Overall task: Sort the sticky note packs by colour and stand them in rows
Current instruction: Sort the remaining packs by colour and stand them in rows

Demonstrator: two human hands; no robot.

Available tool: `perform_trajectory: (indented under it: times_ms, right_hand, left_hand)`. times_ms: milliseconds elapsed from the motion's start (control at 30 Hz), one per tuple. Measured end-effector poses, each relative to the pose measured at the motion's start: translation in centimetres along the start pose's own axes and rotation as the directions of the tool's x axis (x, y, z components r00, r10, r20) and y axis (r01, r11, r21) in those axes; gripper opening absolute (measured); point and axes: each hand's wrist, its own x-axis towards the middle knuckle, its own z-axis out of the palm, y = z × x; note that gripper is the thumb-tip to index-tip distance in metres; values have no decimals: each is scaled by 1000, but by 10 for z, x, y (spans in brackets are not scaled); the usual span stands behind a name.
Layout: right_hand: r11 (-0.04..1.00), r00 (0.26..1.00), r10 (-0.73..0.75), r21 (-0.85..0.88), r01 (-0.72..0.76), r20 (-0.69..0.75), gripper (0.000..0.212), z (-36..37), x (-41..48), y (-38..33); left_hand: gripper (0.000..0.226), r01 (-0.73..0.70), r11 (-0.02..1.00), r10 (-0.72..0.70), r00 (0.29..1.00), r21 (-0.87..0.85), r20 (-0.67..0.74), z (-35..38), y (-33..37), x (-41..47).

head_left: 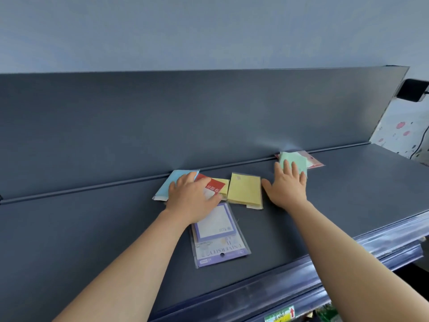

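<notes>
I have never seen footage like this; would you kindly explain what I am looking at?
No machine here: one head-worn camera looks down at a person's bare hands over a dark grey shelf. The left hand rests on a pale blue sticky note pack and a red-labelled pack; the right hand's straight fingers press a mint green pack overlapping a pink pack. A yellow pack lies between the hands, a purple-framed sleeved pack nearer the camera. Nothing is gripped.

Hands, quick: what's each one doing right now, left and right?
Left hand: open, fingers lying flat over the blue pack and the red-labelled pack.
Right hand: open, straight fingers resting on the green pack.
</notes>
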Motion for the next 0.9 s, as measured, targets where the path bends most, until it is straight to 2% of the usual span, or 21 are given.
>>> perform_trajectory:
  times_ms: [67, 133, 233, 333, 433, 567, 767, 900]
  right_hand:
    - [999, 998, 43, -27, -42, 37, 74, 4, 11, 12]
    - [999, 999, 27, -24, -27, 36, 68, 6, 14, 16]
    - [990, 990, -131, 43, 133, -47, 42, 7, 11, 9]
    - [955, 969, -208, 187, 231, -136, 34, 3, 12, 3]
    - [977, 981, -106, 169, 133, -163, 43, 4, 28, 19]
    - [997, 1000, 9, 78, -9, -10, 58, 18, 46, 38]
    - [998, 997, -51, 44, 53, -50, 54, 17, 42, 34]
    - [993, 994, -113, -17, 113, 0, 52, 12, 23, 11]
  left_hand:
    - [60, 21, 1000, -21, 1000, 11, -21, 5, 2, 5]
    - [59, 27, 999, -26, 998, 22, -55, 9, 3, 7]
    - [56, 33, 999, -31, 993, 13, -111, 15, 2, 6]
    - [57, 41, 999, -40, 991, 2, -129, 18, -1, 6]
    - [60, 49, 999, -47, 991, 14, -128, 20, -2, 7]
    - [58, 65, 998, -63, 985, 12, -158, 23, -1, 8]
    - [56, 66, 997, -61, 989, 31, -132, 21, 0, 7]
    - [58, 55, 998, -52, 997, 44, -64, 13, 0, 3]
